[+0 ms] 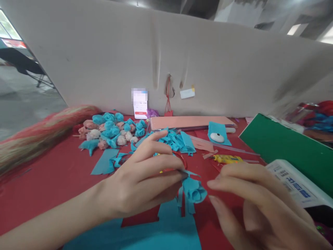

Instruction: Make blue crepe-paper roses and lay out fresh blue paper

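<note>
My left hand [145,177] pinches the base of a blue paper flower [194,190], whose rolled petals face right. Just right of the flower, my right hand [260,201] has its thumb and forefinger apart with nothing between them. Beneath both hands lies a large blue paper sheet [145,236] with cut strips at its far edge. A heap of blue paper scraps [174,139] sits behind my left hand, which partly hides it.
Several finished blue, pink and white paper flowers [111,130] are piled at the back left. A lit phone [140,104] leans on the white partition [109,62]. A yellow glue gun [227,159], a green board [286,152] and a white labelled box [293,184] lie to the right.
</note>
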`<state>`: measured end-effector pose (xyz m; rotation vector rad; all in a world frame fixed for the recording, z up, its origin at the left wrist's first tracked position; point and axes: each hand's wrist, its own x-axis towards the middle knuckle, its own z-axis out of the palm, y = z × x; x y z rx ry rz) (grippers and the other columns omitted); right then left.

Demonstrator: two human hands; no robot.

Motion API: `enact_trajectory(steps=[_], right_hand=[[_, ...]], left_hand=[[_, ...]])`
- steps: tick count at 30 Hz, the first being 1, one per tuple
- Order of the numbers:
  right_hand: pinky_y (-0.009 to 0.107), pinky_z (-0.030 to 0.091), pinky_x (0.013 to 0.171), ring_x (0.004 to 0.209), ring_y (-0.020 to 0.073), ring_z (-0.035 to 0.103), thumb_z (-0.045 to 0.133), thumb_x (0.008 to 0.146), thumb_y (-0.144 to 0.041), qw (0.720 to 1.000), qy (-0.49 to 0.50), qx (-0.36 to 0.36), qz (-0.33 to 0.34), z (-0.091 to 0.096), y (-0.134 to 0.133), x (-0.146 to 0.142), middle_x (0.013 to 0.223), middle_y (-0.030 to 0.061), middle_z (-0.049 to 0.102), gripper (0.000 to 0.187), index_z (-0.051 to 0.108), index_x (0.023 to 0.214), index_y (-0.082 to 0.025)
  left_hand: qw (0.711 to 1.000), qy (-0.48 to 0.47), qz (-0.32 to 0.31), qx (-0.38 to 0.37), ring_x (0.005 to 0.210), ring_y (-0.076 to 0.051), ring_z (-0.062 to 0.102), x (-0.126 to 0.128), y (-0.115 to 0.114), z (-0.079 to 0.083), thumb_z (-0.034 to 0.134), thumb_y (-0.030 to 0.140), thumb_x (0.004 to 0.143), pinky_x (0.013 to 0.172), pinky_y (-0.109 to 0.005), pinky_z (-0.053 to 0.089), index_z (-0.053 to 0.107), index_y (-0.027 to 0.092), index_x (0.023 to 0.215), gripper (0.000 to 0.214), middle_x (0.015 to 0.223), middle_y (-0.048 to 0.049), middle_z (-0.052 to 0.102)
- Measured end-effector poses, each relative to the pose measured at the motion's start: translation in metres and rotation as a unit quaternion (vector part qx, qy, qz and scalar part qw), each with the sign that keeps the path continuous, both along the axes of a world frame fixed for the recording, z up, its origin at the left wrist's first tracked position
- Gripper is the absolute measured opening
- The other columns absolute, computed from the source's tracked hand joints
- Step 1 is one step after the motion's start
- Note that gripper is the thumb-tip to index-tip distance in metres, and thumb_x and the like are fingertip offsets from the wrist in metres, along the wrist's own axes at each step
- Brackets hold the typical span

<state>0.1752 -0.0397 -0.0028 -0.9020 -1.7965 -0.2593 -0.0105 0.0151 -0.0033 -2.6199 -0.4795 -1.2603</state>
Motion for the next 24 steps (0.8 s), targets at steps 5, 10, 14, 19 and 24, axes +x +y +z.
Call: enact_trajectory(steps=[5, 10, 14, 19, 24], right_hand=[[0.019, 0.049, 0.054, 0.058, 0.0071, 0.055, 0.062, 0.074, -0.019, 1.0, -0.013, 0.016, -0.008, 0.003, 0.005, 0.004, 0.073, -0.0026, 0.06, 0.006, 0.063, 0.08, -0.022], [0.022, 0.049, 0.065, 0.067, 0.0093, 0.057, 0.056, 0.075, -0.011, 0.99, -0.136, 0.016, 0.038, 0.008, 0.005, 0.012, 0.078, -0.0016, 0.062, 0.018, 0.067, 0.082, -0.022], [0.026, 0.047, 0.064, 0.069, 0.0117, 0.057, 0.055, 0.078, -0.011, 0.981, -0.186, -0.033, 0.04, 0.017, 0.003, 0.015, 0.079, -0.0006, 0.063, 0.018, 0.068, 0.082, -0.022], [0.023, 0.044, 0.065, 0.067, 0.0092, 0.055, 0.058, 0.08, -0.016, 0.977, -0.206, -0.017, 0.048, 0.017, 0.005, 0.018, 0.074, -0.0019, 0.061, 0.013, 0.068, 0.076, -0.022], [0.024, 0.042, 0.062, 0.063, 0.0088, 0.054, 0.058, 0.079, -0.016, 0.983, -0.176, -0.01, 0.046, 0.012, 0.005, 0.017, 0.071, -0.0032, 0.062, 0.013, 0.067, 0.071, -0.021]], left_hand=[[1.0, 0.022, 0.01, 0.02, 0.084, -0.011, 0.052, 0.0, -0.002, 0.0, 0.057, 0.01, 0.079, 0.11, -0.033, 0.028, 0.063, 0.017, 0.073, 0.012, 0.083, 0.0045, 0.066], [0.999, 0.045, -0.016, 0.023, 0.079, -0.01, 0.054, 0.0, -0.003, 0.0, 0.05, 0.006, 0.081, 0.11, -0.029, 0.026, 0.06, 0.015, 0.074, 0.015, 0.08, 0.0029, 0.065], [0.998, 0.041, -0.03, 0.019, 0.075, -0.01, 0.056, 0.002, -0.003, 0.002, 0.046, 0.004, 0.081, 0.107, -0.028, 0.029, 0.058, 0.015, 0.073, 0.018, 0.078, 0.0015, 0.065], [0.998, 0.049, -0.041, 0.025, 0.074, -0.011, 0.058, 0.002, -0.004, 0.003, 0.041, 0.002, 0.081, 0.106, -0.029, 0.032, 0.058, 0.017, 0.073, 0.024, 0.08, 0.001, 0.066], [0.997, 0.039, -0.054, 0.027, 0.074, -0.01, 0.058, 0.003, -0.004, 0.003, 0.045, 0.004, 0.079, 0.107, -0.027, 0.03, 0.056, 0.016, 0.069, 0.019, 0.078, 0.0011, 0.066]])
